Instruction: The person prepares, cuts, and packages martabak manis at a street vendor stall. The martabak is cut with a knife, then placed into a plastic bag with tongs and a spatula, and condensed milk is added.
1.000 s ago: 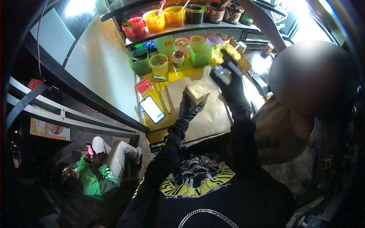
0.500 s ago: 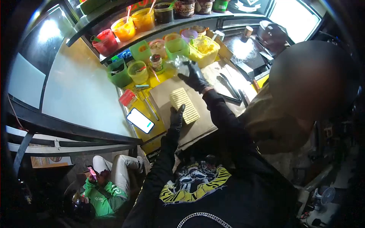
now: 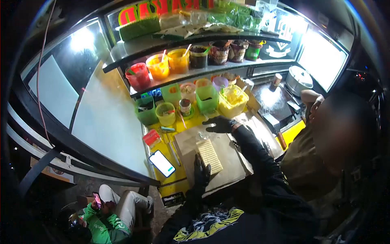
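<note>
"Grab" on green jacket (image 3: 101, 232), "Bloods" on black label (image 3: 173, 199)

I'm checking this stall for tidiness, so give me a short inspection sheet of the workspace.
Surface: brown paper over a yellow counter.
Job's things: a pale, ridged, bread-like block lies on the paper; clear plastic sits by its far end.
Clutter: lit phone, red packet, long metal tool.
Hands: both black-gloved; left hand touches the block's near left side, grip unclear; right hand is above the paper, fingers spread, no grasp seen.
Cables: a thin reddish cord hangs at far left.
Surroundings: tubs on a shelf; a seated person in green at lower left; another person at right.
</note>
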The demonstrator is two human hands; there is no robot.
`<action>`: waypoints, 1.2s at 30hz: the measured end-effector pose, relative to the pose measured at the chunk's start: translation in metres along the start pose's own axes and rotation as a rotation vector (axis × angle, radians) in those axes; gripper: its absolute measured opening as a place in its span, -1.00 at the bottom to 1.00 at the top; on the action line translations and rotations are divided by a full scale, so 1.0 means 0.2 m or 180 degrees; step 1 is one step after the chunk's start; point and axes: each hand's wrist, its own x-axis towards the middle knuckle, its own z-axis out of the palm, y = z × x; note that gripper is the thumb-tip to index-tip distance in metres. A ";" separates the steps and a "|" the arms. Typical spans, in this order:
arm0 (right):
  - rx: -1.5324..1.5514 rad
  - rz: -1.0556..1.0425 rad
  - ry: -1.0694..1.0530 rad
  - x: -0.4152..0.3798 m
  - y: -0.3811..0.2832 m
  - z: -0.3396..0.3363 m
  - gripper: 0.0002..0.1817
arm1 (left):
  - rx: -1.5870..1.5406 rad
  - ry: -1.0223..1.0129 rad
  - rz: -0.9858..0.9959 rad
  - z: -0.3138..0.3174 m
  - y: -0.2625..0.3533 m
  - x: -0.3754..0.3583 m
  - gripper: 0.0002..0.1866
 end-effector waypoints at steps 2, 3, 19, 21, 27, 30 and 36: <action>-0.0749 -0.0914 0.0657 0.03 -0.06 -0.27 -0.71 | -0.0287 -0.0040 -0.0130 0.01 -0.04 -0.02 -0.27; -0.0493 -0.0633 0.0708 -0.03 -0.27 -0.57 -0.79 | -0.0288 -0.0047 -0.0106 0.00 -0.02 0.00 -0.27; -0.1854 0.2213 0.1420 -0.09 0.85 -2.25 -0.55 | 0.0969 -0.0041 -0.0176 -0.02 -0.02 0.01 -0.25; -0.2511 0.1891 0.0950 -0.16 0.63 -2.23 -0.51 | 0.0958 0.0034 -0.0264 -0.02 0.02 0.00 -0.25; -0.1588 0.0498 0.1236 -0.52 1.28 -2.49 -0.60 | 0.1749 -0.0262 -0.0078 0.04 -0.11 -0.02 -0.23; 0.0060 0.0055 0.1595 -0.72 1.32 -2.52 -0.63 | 0.1009 -0.0115 -0.0227 0.06 -0.12 -0.02 -0.19; -0.2698 0.1705 0.1604 -1.30 0.49 -2.08 -0.65 | 0.1082 -0.0240 -0.0562 0.07 -0.15 0.02 -0.20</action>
